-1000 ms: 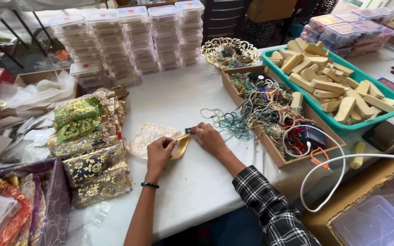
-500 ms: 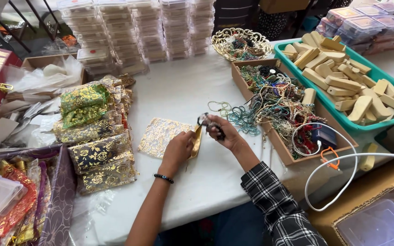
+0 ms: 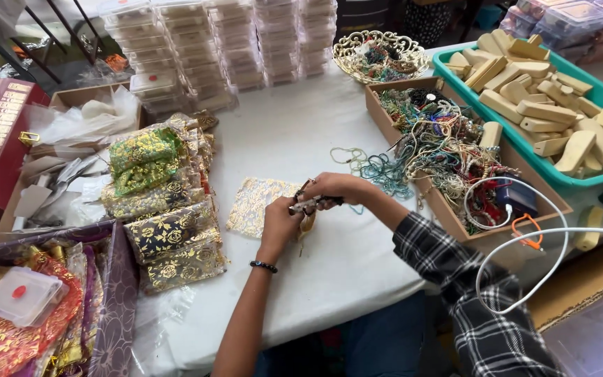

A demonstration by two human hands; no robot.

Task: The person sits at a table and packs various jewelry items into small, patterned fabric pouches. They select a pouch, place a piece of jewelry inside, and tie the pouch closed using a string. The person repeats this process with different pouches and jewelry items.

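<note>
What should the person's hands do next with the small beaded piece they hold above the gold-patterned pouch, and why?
Probably lower the beaded piece toward the gold-patterned pouch. Both the left hand and right hand pinch it just beside that flat pouch on the white table, and a stack of similar pouches lies to the left. Whether the pouch mouth is open cannot be told.

The small dark item (image 3: pixel 313 203) pinched between the left hand (image 3: pixel 278 222) and right hand (image 3: pixel 335 190) is too small and too covered by fingers to identify. The gold pouch (image 3: pixel 306 223) below is mostly hidden behind the left hand. The green tray (image 3: pixel 455 70), clear boxes (image 3: pixel 197 35) and red bags (image 3: pixel 8 335) are cut off at the picture's edges.
</note>
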